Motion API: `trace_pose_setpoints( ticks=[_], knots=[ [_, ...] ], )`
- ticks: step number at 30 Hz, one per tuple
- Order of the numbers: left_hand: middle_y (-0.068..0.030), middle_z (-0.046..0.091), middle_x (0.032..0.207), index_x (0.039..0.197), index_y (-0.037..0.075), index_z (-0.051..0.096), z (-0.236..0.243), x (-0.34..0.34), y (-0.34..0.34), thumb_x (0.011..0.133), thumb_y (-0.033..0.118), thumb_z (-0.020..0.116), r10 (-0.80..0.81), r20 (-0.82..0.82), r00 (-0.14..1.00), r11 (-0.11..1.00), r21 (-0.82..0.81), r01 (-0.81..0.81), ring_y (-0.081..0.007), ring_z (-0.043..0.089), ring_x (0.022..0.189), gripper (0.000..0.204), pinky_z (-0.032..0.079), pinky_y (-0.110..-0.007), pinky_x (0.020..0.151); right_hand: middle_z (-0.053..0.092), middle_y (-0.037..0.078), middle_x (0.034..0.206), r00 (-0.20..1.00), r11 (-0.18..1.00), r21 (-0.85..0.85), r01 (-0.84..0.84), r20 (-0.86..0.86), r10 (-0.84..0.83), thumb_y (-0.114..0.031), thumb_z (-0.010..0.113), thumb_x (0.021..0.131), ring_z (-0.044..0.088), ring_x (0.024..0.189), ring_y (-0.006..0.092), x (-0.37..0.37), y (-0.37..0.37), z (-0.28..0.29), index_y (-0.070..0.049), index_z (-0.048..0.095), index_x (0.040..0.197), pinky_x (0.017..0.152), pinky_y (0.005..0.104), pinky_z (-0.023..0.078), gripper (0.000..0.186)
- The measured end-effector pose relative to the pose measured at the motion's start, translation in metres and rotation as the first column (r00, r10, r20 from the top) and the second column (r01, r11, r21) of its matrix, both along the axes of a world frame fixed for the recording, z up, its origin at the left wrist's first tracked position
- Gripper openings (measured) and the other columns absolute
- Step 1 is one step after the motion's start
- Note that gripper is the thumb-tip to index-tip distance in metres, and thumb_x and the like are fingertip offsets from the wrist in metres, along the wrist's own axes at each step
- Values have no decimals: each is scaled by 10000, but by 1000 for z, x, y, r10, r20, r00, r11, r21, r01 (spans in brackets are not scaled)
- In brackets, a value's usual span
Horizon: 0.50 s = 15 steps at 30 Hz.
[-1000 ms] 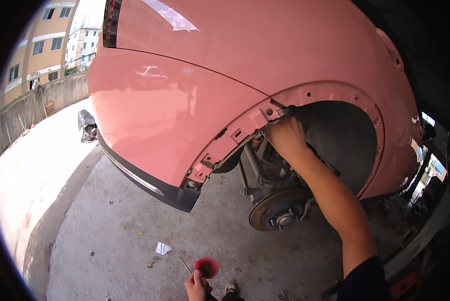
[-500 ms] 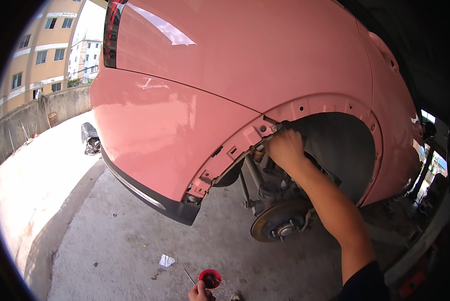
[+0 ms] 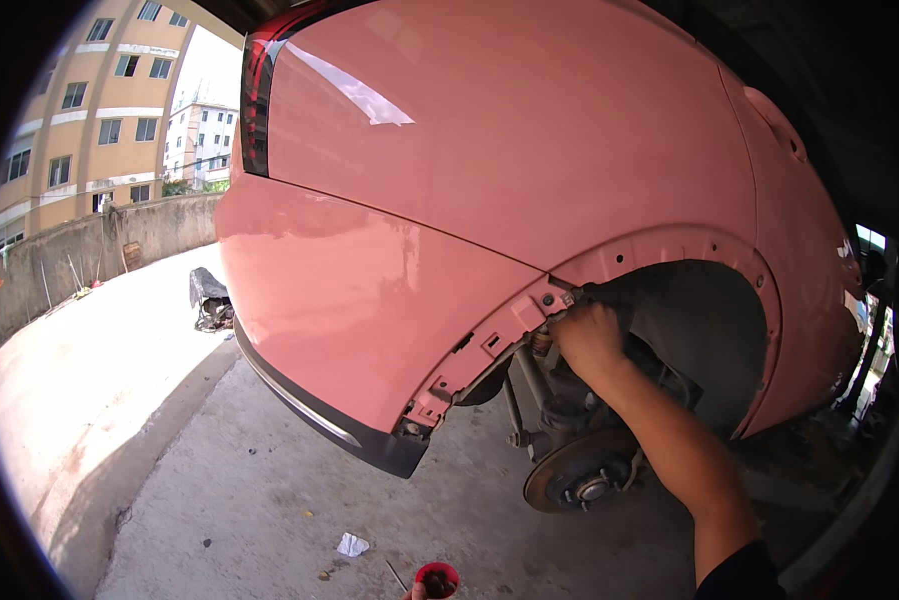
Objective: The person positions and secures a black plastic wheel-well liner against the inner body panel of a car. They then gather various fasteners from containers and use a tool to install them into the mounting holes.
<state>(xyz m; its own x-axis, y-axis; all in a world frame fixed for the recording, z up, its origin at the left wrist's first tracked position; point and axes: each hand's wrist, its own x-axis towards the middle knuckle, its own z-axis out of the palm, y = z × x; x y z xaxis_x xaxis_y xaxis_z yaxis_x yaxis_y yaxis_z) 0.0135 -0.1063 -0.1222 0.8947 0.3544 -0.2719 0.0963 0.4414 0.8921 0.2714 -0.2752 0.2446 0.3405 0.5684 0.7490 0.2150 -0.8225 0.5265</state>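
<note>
A pink car's rear side fills the view, its wheel arch (image 3: 669, 248) bare of trim. My right hand (image 3: 587, 340) is at the arch's rear upper edge, where the bumper (image 3: 329, 270) meets the body panel. Its fingers are curled in, and anything in them is hidden. Low in the view, only the top of my left hand (image 3: 416, 593) shows, closed on a thin metal rod (image 3: 396, 573) that points up and left. Right beside it is a red cup (image 3: 455, 574) with small dark pieces inside. I cannot tell whether that hand also supports the cup.
Below my right forearm the brake disc (image 3: 589, 480) is exposed, with a strut (image 3: 535, 378) behind it. A crumpled white paper (image 3: 352, 544) lies on the concrete floor (image 3: 259, 500). Farther left stand a dark covered object (image 3: 209, 300) and a concrete wall (image 3: 159, 225).
The view has tilted up, so everything sits lower and farther right in it. My right hand stays at the same joint. Less of my left hand and the red cup shows.
</note>
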Motion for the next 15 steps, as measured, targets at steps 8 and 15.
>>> trace_pose_setpoints(
  ticks=[8,15],
  knots=[
    [51,366,492,808,66,560,-13,2,4,941,456,488,37,-6,999,999,-7,-37,-67,370,387,418,291,-239,363,637,117,696,994,993,-33,-112,3,112,-211,617,702,640,724,273,-1,1,1,-72,648,611,568,430,482,169],
    [51,365,495,873,52,586,-15,6,5,945,444,486,13,-45,999,1000,-25,-14,-68,364,385,412,294,-241,363,628,127,689,974,985,86,-152,181,135,-204,641,638,625,680,276,-3,0,8,-70,668,627,536,417,480,137]
  ],
)
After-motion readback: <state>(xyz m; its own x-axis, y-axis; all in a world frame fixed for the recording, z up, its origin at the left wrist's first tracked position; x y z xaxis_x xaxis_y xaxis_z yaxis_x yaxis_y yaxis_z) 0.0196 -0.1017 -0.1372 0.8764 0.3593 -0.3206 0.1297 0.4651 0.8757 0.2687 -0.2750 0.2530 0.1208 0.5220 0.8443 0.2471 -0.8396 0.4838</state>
